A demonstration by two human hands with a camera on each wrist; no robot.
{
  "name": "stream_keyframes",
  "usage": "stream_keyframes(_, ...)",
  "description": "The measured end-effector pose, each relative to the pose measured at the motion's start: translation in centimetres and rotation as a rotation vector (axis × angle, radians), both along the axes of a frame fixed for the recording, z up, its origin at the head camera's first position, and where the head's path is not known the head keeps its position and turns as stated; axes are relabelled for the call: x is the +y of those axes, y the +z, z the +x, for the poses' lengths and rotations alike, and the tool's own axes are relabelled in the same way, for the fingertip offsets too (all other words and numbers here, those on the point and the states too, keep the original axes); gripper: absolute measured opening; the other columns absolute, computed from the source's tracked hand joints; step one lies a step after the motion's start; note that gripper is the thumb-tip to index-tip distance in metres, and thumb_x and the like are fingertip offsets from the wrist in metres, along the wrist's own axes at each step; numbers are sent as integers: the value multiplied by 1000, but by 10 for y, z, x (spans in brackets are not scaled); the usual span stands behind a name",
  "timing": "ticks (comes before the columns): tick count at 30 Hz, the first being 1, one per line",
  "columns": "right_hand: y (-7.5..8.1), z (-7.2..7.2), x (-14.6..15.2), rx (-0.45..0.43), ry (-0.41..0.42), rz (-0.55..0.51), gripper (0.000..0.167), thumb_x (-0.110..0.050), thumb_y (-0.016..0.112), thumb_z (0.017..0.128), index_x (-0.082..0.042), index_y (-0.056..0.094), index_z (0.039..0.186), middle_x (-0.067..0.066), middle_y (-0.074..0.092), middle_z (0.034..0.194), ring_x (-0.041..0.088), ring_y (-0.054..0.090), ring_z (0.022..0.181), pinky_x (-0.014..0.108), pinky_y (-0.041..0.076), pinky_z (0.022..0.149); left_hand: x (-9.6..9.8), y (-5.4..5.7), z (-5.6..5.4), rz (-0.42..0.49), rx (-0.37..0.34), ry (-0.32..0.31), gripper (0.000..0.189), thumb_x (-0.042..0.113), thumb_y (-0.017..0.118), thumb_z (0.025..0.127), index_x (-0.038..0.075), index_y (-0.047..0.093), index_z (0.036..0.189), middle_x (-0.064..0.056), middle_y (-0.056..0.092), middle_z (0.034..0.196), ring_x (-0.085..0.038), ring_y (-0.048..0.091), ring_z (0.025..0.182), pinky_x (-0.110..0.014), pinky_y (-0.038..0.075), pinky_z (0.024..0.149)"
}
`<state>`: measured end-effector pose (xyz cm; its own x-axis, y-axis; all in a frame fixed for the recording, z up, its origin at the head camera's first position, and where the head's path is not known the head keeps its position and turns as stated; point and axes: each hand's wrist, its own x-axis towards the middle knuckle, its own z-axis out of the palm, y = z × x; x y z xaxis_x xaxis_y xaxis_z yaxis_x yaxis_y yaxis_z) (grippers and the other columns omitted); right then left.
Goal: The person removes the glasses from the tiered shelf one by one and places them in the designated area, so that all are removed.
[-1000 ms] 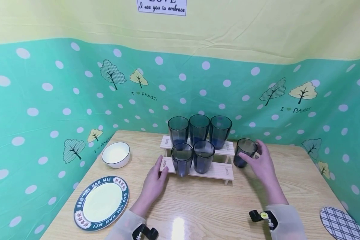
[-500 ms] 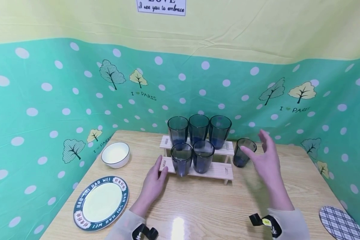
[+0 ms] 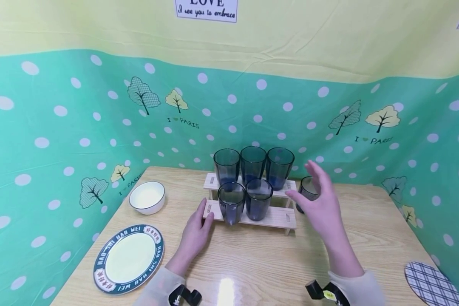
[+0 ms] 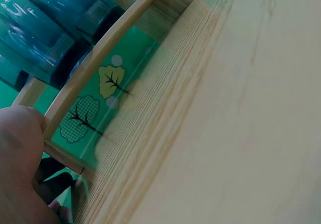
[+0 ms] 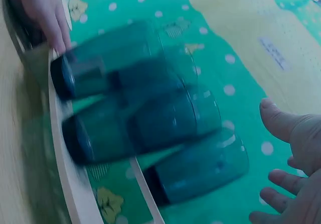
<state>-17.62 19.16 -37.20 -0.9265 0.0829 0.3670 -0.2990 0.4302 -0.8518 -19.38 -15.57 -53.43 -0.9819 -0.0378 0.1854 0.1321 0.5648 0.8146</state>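
Nearest, the left hand (image 3: pixel 195 229) is at the left end of the wooden rack (image 3: pixel 270 215), thumb by the front edge and fingers past the end, so it seems to grip the lower shelf (image 3: pixel 284 219) there. The right hand (image 3: pixel 324 206) is right of the rack above the table (image 3: pixel 229 255), thumb and fingers spread wide, gripping nothing. What counts most, I judge, is where the lone glass (image 3: pixel 307 186) sits: on the table just off the rack's right end, beyond the right hand and partly hidden behind it (whether they touch, I cannot tell). It stands upright, long axis vertical, and the right hand is clearly the nearer one. The lone glass is smoky grey and see-through, with a dark rim. Two similar front glasses (image 3: pixel 231 205) stand on the lower shelf, bluish in the body; farther off, three back glasses (image 3: pixel 253 163) line the upper shelf (image 3: pixel 211 182) before the green dotted curtain (image 3: pixel 42 106).
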Motion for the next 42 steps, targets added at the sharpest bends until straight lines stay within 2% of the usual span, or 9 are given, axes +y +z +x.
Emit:
stream_keyframes(7,-4,1,-25,-33,82,-11,98,-24,93,93,-23,36,174,8,45,169,34,40,158,54,31,131,0,0,0,-8,-5,0,67,35,55,118,8,31,175,-27,45,168,-48,43,155,-63,33,128)
stream_keyframes(12,-13,-2,-38,-47,122,5,98,-21,94,91,-20,39,172,12,47,165,37,44,152,56,35,130,0,0,0,-11,-5,1,67,34,55,118,8,31,174,-27,46,167,-47,43,155,-63,33,128)
stream_keyframes(21,-34,-13,-50,-127,156,29,99,-28,97,89,-24,40,171,5,47,166,30,50,148,51,46,122,0,0,0,-6,-10,-1,67,36,54,118,8,31,175,-27,45,168,-46,42,156,-62,33,128)
stream_keyframes(28,-43,-16,-54,-184,155,63,102,-35,96,89,-29,37,172,6,42,171,39,50,150,59,48,119,0,0,0,-6,-9,2,67,35,55,118,8,31,174,-27,45,168,-47,42,155,-62,32,129)
stream_keyframes(36,-51,-19,-58,-195,141,103,104,-37,96,89,-30,35,173,11,37,175,36,38,159,63,37,126,0,-1,-1,-5,0,0,67,36,55,118,7,32,174,-26,45,169,-47,42,156,-62,32,129)
stream_keyframes(42,-55,-21,-59,-185,151,95,104,-37,96,89,-29,36,173,12,39,174,36,37,160,62,36,127,-1,-2,-2,-9,6,-2,67,36,56,118,7,32,174,-26,44,169,-46,41,156,-62,32,129)
